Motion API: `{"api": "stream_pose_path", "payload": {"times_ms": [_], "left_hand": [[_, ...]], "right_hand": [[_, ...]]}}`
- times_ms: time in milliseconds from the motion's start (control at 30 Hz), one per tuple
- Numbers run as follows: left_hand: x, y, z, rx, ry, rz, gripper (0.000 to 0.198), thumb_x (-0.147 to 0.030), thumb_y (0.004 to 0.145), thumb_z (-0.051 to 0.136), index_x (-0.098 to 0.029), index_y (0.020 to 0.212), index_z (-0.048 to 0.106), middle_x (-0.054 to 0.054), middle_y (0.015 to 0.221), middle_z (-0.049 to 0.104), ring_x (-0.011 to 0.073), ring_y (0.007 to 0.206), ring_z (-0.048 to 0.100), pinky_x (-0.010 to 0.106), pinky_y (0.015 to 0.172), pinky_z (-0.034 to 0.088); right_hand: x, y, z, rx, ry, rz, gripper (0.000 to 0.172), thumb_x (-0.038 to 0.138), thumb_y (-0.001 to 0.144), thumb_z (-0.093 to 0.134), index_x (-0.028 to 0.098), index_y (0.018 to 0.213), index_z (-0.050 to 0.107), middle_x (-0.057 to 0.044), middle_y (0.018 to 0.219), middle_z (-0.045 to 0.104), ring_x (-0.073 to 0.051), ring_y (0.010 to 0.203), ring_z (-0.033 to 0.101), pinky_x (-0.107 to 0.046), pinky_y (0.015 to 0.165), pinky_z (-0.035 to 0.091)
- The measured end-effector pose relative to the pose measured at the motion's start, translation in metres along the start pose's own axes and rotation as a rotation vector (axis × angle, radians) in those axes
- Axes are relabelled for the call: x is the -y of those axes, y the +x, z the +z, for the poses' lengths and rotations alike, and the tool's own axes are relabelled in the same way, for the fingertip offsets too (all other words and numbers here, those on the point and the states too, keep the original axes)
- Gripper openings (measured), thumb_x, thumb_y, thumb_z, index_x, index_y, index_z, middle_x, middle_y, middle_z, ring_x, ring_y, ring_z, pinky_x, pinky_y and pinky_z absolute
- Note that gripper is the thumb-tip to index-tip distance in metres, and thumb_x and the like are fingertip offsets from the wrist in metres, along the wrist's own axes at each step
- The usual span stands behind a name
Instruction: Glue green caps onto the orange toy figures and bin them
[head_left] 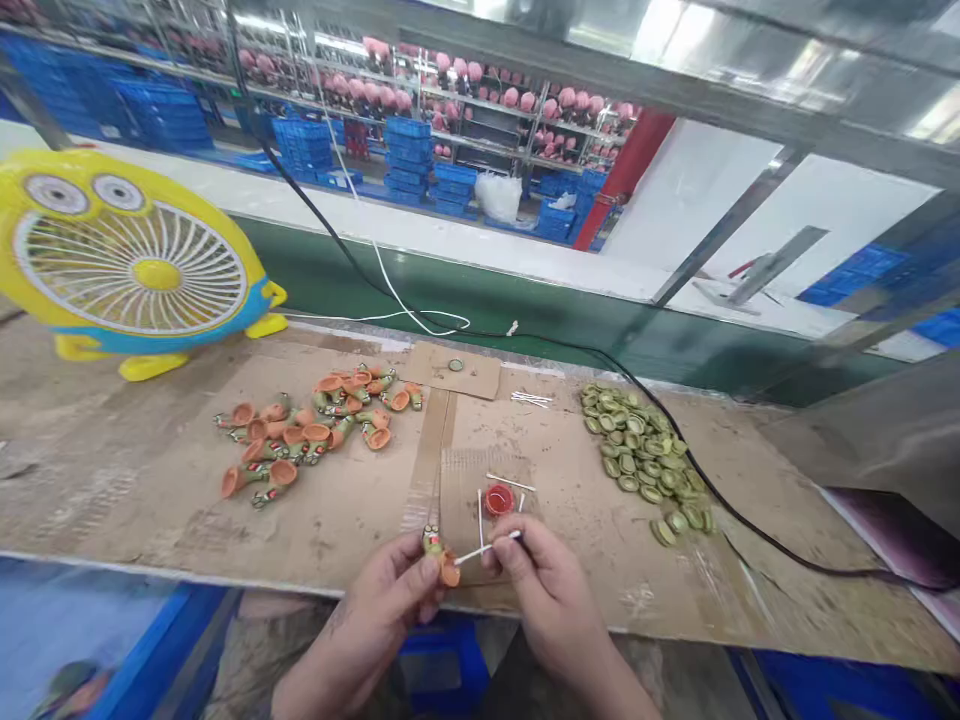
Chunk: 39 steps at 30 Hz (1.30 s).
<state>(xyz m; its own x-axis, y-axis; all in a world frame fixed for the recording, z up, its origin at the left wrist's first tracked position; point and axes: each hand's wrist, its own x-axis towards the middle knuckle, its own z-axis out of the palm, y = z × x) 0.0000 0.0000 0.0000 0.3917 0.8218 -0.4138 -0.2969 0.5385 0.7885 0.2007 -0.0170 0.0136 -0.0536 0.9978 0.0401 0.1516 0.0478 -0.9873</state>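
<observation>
Near the table's front edge, my left hand (401, 585) is closed around a small green and orange figurine (448, 571) with a hollow orange cup-like end. My right hand (541, 580) pinches a white cotton swab (476, 552), whose tip meets or nearly meets the orange end. Just beyond my hands, a small red dish (499, 499) stands on a cardboard piece (461, 475). Several loose swabs lie around it, one of them a cotton swab (511, 482) behind the dish.
Similar figurines (300, 433) lie piled at the left, and green oval pieces (637, 445) at the right. A yellow fan (157, 265) stands at the back left. A black cable (705, 480) crosses the right side. More swabs (531, 399) lie near the back beside a cardboard piece (480, 375).
</observation>
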Motion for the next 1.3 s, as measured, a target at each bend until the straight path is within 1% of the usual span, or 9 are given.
{"api": "stream_pose_path", "payload": {"times_ms": [233, 367, 467, 633, 767, 900, 1000, 1100, 1300], "left_hand": [[-0.007, -0.001, 0.007, 0.001, -0.077, -0.061, 0.044, -0.053, 0.075, 0.087, -0.013, 0.087, 0.071, 0.002, 0.077, 0.059, 0.0098, 0.064, 0.046, 0.022, 0.056, 0.035], [-0.008, -0.003, 0.009, 0.016, -0.080, -0.078, 0.040, -0.049, 0.079, 0.085, -0.013, 0.091, 0.071, 0.002, 0.080, 0.059, 0.0091, 0.066, 0.046, 0.021, 0.058, 0.036], [-0.008, -0.004, 0.006, 0.017, -0.072, -0.073, 0.037, -0.046, 0.082, 0.083, -0.013, 0.092, 0.071, 0.002, 0.081, 0.058, 0.0091, 0.066, 0.046, 0.021, 0.059, 0.037], [-0.008, -0.004, -0.008, -0.030, -0.068, -0.039, 0.035, -0.044, 0.082, 0.084, -0.014, 0.096, 0.072, 0.003, 0.085, 0.059, 0.0103, 0.071, 0.049, 0.022, 0.063, 0.040], [-0.008, -0.005, -0.013, -0.075, -0.079, -0.027, 0.037, -0.044, 0.078, 0.087, -0.016, 0.099, 0.074, 0.002, 0.084, 0.060, 0.0102, 0.071, 0.050, 0.021, 0.063, 0.040], [-0.011, -0.007, -0.007, -0.069, -0.066, -0.009, 0.039, -0.045, 0.078, 0.087, -0.016, 0.100, 0.074, 0.002, 0.082, 0.060, 0.0098, 0.069, 0.046, 0.021, 0.062, 0.039], [-0.014, -0.010, -0.002, -0.071, -0.046, -0.003, 0.039, -0.046, 0.078, 0.086, -0.016, 0.100, 0.073, 0.002, 0.082, 0.059, 0.0105, 0.069, 0.045, 0.022, 0.063, 0.040], [-0.016, -0.013, 0.001, -0.077, -0.026, 0.002, 0.040, -0.047, 0.077, 0.087, -0.016, 0.098, 0.073, 0.003, 0.084, 0.059, 0.0113, 0.070, 0.045, 0.023, 0.064, 0.041], [-0.019, -0.016, 0.001, -0.093, -0.011, 0.024, 0.046, -0.052, 0.072, 0.089, -0.017, 0.097, 0.074, 0.001, 0.083, 0.057, 0.0111, 0.069, 0.043, 0.023, 0.064, 0.040]], "right_hand": [[0.002, -0.003, -0.002, 0.045, 0.043, 0.015, 0.031, 0.046, 0.106, 0.050, 0.021, 0.093, 0.062, -0.001, 0.081, 0.069, -0.014, 0.077, 0.064, -0.023, 0.073, 0.049], [0.004, -0.002, -0.002, 0.035, 0.104, 0.031, 0.030, 0.047, 0.104, 0.054, 0.021, 0.093, 0.064, -0.003, 0.080, 0.070, -0.015, 0.077, 0.067, -0.024, 0.073, 0.052], [0.005, -0.003, -0.006, -0.039, 0.201, 0.047, 0.028, 0.047, 0.101, 0.060, 0.021, 0.094, 0.067, -0.003, 0.080, 0.072, -0.015, 0.077, 0.069, -0.024, 0.073, 0.055], [-0.015, -0.003, -0.024, -0.289, 0.258, 0.082, 0.030, 0.050, 0.091, 0.073, 0.020, 0.093, 0.069, -0.006, 0.080, 0.075, -0.016, 0.074, 0.071, -0.026, 0.072, 0.059], [-0.050, -0.003, -0.034, -0.425, 0.100, 0.103, 0.040, 0.057, 0.090, 0.071, 0.018, 0.095, 0.069, -0.010, 0.086, 0.076, -0.020, 0.077, 0.073, -0.032, 0.074, 0.062], [-0.072, -0.004, -0.033, -0.438, -0.151, 0.086, 0.041, 0.056, 0.100, 0.054, 0.017, 0.103, 0.067, -0.011, 0.090, 0.076, -0.022, 0.081, 0.074, -0.035, 0.076, 0.062], [-0.073, -0.003, -0.033, -0.407, -0.275, 0.062, 0.034, 0.051, 0.099, 0.056, 0.019, 0.099, 0.070, -0.009, 0.090, 0.076, -0.022, 0.082, 0.072, -0.035, 0.075, 0.058], [-0.067, 0.000, -0.036, -0.361, -0.403, -0.001, 0.025, 0.043, 0.096, 0.059, 0.022, 0.093, 0.072, -0.007, 0.091, 0.074, -0.024, 0.085, 0.069, -0.036, 0.079, 0.053], [-0.064, 0.004, -0.032, -0.318, -0.608, -0.085, 0.020, 0.034, 0.096, 0.053, 0.022, 0.087, 0.066, -0.007, 0.089, 0.070, -0.025, 0.088, 0.062, -0.039, 0.082, 0.048]]}}
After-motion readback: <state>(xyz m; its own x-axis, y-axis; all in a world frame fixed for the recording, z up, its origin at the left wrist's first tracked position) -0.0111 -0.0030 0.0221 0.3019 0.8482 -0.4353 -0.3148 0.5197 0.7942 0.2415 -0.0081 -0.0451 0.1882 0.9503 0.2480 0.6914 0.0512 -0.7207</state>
